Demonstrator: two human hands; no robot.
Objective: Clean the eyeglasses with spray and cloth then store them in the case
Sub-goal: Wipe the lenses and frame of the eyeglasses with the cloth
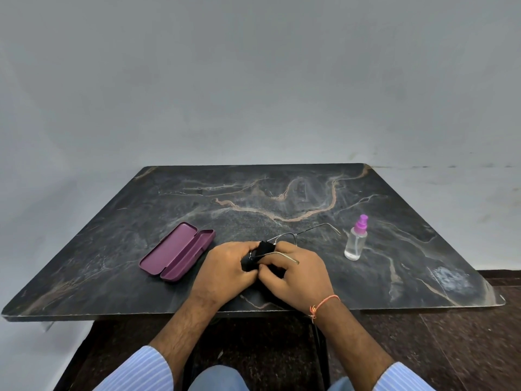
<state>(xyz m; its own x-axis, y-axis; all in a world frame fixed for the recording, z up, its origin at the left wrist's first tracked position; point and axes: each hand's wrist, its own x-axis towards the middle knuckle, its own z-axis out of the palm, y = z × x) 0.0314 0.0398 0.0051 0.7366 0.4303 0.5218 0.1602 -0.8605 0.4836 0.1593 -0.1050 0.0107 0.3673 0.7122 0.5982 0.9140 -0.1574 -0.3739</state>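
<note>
Thin metal-framed eyeglasses (pixel 290 235) are held between both hands above the near middle of the table. A black cloth (pixel 260 253) is bunched between the hands over one lens. My left hand (pixel 225 270) grips the cloth with curled fingers. My right hand (pixel 298 273) pinches the glasses and cloth, and one temple arm lies across its knuckles. The other temple arm sticks out to the far right. An open purple case (pixel 177 252) lies to the left of my hands. To the right stands a clear spray bottle (pixel 356 239) with a pink nozzle.
The dark marble table (pixel 253 198) stands against a grey wall. Its near edge runs just below my wrists. A dark floor shows under and to the right of the table.
</note>
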